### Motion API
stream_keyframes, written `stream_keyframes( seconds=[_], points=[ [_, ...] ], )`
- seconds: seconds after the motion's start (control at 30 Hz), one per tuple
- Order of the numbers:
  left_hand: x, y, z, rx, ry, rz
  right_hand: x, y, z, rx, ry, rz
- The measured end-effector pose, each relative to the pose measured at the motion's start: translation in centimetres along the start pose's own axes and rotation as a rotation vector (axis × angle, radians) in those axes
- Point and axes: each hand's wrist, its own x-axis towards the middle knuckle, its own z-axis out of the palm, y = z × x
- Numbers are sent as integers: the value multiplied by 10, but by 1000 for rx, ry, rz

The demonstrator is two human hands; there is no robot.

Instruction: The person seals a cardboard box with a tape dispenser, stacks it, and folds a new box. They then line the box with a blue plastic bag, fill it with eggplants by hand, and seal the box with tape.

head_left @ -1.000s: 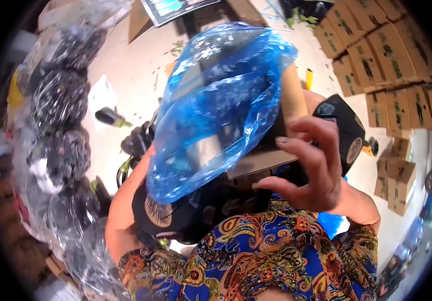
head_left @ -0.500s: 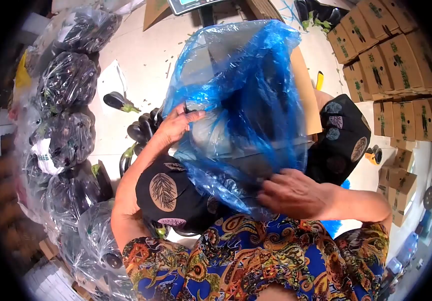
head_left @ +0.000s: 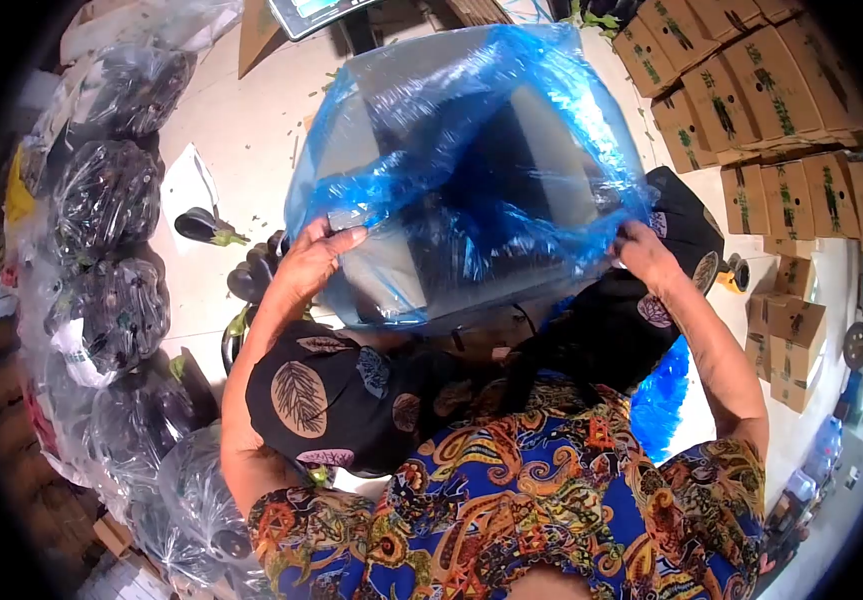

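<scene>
1. Moved since the earlier frame: the right hand (head_left: 646, 258), from the bag's near edge by the lap out to its right edge; the blue bag (head_left: 471, 220), now spread wider between the hands. The left hand (head_left: 316, 262) is again at the left edge.
2. Fingers, left: thumb and fingers pinched together on the bag's film.
3. Fingers, right: folded onto the film at the opposite edge; tips partly hidden.
4. Key relation: the bag lies between the hands, rightward of the left fingers and leftward of the right, with most of it beyond both. Its mouth opens upward, the dark hollow about midway; neither hand is clearly nearer. Long axis: cannot be told under the creases.
5. Cardboard box (head_left: 386, 270): one, in front of the knees, seen through the film. Film covers its flaps and sinks toward the hollow; how deep cannot be told. No contents visible there.
6. Clear bags (head_left: 111, 195): a row along the left, filled with dark eggplants.
7. Loose eggplant (head_left: 201, 226): one, on the floor beside a white sheet (head_left: 189, 180); more lie by the left knee.
8. Stacked cartons (head_left: 776, 105): right side, green-printed; contents not visible.
9. Blue plastic (head_left: 661, 400): one heap, beside the right thigh.
</scene>
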Motion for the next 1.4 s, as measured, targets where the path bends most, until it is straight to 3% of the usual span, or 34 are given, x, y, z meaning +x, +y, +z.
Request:
stream_keyframes(
  seconds=[0.03,0.07,0.13,0.23,0.3,0.37,0.47,0.53,0.6,0.63,0.7,0.77,0.8,0.83,0.9,0.93,1.0,1.07,1.13,1.2,1.33,1.4],
  points=[
    [5,-9,-2,-111,-70,52,0,-17,8,345,73,213],
    [7,-11,-4,-85,-68,37,16,-9,3,521,-104,294],
    [7,-14,-8,-35,-59,9,31,-6,8,651,2,341],
    [0,-12,-2,19,-133,38,69,17,-7,755,-248,420],
    [0,-19,-3,33,-146,-3,56,-37,8,367,-160,294],
    [0,-23,-6,-35,-220,-45,209,120,21,-5,-334,-504],
    [-6,-23,4,-99,-198,-63,107,-39,3,-1239,-127,-177],
    [-3,-22,7,125,-93,-211,122,-53,-4,-1216,-184,-192],
    [14,-47,-6,27,-215,-149,140,-74,-7,-1228,-269,-188],
    [12,-39,-7,31,-133,-183,149,-76,-5,-1160,-166,-182],
    [-5,-5,-2,35,35,-254,203,-37,-12,-1089,-187,-323],
    [0,-16,-10,-155,167,-120,246,-12,-8,-980,-201,-301],
    [14,-34,-20,-204,227,-54,259,-6,-7,-915,-195,-204],
    [9,1,0,-332,368,-43,267,-1,-10,-850,-183,-101],
    [34,-9,-20,-359,230,-20,188,-87,-17,-1208,-173,-196],
    [50,-18,-28,-369,165,-7,188,-80,-20,-1161,-123,-285],
    [68,-24,-22,-286,292,6,195,-70,-36,-1064,-17,-459],
    [78,-22,-15,-284,340,-39,175,-110,-51,-1129,-18,-303],
    [85,-23,-13,-326,337,-105,159,-129,-72,-738,79,-444],
    [88,-14,3,-527,336,21,121,-169,-68,-321,141,-510],
    [115,-26,2,-526,314,69,141,-181,-34,-53,-52,-381],
    [117,-11,6,-486,350,70,185,-158,-21,34,12,-333]
  ],
)
